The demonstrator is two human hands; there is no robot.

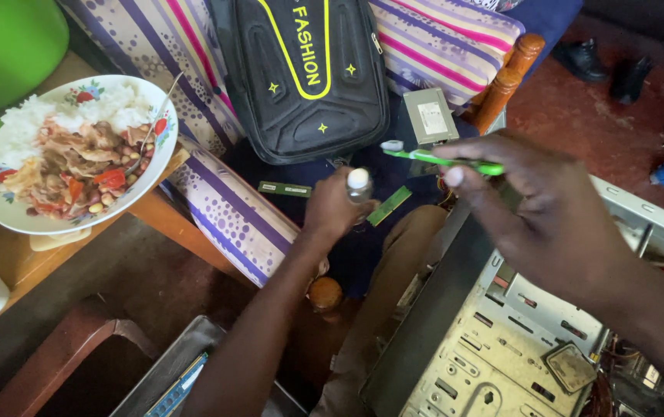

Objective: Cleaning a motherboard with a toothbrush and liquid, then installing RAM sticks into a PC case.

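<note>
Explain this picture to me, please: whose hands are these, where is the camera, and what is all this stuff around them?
There is no machine here: a person wears one camera on the head, so you look down at their own two hands. The left hand closes its grip on a small bottle with a white cap. The right hand holds a green plastic toothbrush between its fingers. Below the right hand sits an open grey metal computer case. A black backpack with yellow trim lies on a striped, dotted cushion. To the left, a flowered plate of rice, beans and meat rests on a wooden table.
</note>
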